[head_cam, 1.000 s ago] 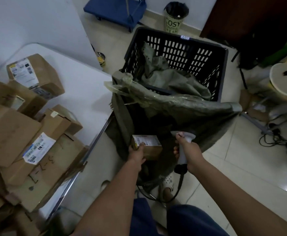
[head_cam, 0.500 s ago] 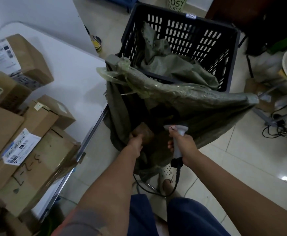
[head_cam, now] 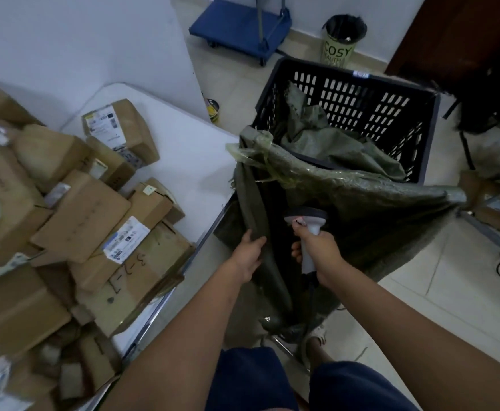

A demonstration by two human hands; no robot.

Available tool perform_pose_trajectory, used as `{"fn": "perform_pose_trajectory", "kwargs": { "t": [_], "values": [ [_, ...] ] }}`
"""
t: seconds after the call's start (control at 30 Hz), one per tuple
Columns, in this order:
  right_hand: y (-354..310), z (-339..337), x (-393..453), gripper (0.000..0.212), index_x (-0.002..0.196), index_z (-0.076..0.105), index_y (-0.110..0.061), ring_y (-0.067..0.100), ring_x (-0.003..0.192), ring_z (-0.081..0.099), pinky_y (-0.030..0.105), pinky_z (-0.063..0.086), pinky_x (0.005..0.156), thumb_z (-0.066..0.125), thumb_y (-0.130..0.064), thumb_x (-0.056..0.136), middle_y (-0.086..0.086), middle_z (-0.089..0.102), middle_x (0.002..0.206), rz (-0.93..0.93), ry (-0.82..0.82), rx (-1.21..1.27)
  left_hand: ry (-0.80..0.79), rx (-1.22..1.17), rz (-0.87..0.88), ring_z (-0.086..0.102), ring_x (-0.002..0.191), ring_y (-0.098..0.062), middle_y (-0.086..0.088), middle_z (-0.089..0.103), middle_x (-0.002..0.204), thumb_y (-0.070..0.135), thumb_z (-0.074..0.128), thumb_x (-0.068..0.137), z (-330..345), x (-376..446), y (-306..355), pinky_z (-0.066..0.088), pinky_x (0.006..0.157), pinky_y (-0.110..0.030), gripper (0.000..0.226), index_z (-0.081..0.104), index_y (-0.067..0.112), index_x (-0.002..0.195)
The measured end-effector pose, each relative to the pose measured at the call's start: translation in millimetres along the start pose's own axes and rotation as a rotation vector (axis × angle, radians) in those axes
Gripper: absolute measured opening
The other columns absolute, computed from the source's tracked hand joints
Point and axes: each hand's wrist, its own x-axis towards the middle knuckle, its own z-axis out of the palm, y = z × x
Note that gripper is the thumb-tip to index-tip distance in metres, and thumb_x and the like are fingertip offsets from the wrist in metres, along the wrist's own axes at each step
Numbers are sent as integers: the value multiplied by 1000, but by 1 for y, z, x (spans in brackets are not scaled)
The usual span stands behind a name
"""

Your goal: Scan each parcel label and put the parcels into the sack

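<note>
A white surface (head_cam: 183, 149) filled the left of the view, piled with brown cardboard parcels (head_cam: 79, 221), several showing white labels face up, probably so they could be scanned quickly. Beside its edge hung a large olive-green sack (head_cam: 361, 200), its mouth spread wide, apparently to take parcels dropped from above; its inside was too dark to show what lay there. Behind the sack stood a black slotted crate (head_cam: 358, 99) holding more crumpled green sacking. At the sack's near rim, the left hand (head_cam: 247, 256) gripped a fold of the fabric, fingers curled over the edge, likely to keep the opening from sagging. Just beside it, the right hand (head_cam: 320, 250) was clenched round the handle of a white barcode scanner (head_cam: 306, 221), its head aimed out over the sack's mouth. Neither hand held a parcel; the next would have to come from the pile.
</note>
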Motion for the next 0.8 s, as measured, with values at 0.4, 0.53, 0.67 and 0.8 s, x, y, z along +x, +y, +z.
{"fn": "perform_pose_trajectory", "kwargs": {
  "t": [0.4, 0.53, 0.67, 0.8],
  "values": [
    [-81, 103, -73, 28, 93, 65, -6, 15, 50, 57, 23, 48, 46, 68, -33, 91, 8, 61, 62, -272, -207, -18, 223, 312, 616, 63, 109, -19, 0, 54, 137, 19, 51, 101, -78, -141, 125, 52, 98, -36, 39, 51, 21, 140],
    [-96, 138, -87, 27, 98, 62, -6, 17, 51, 57, 27, 47, 50, 68, -31, 91, 9, 60, 62, -329, -296, -25, 408, 401, 795, 61, 91, -13, -1, 64, 119, 16, 51, 100, -115, -183, 139, 53, 85, -32, 35, 56, 22, 135],
    [-106, 170, -100, 26, 95, 62, -6, 17, 49, 56, 27, 47, 50, 68, -31, 91, 9, 60, 61, -351, -388, -32, 781, 476, 969, 56, 110, -8, 9, 57, 124, 15, 52, 100, -169, -212, 142, 46, 95, -26, 33, 58, 23, 132],
    [-114, 199, -110, 27, 91, 62, -5, 19, 49, 54, 30, 46, 51, 70, -31, 91, 10, 60, 61, -378, -472, -44, 1158, 410, 892, 44, 128, -26, -2, 46, 140, 19, 58, 95, -231, -220, 139, 39, 107, -45, 41, 53, 21, 135]
  ]
}}
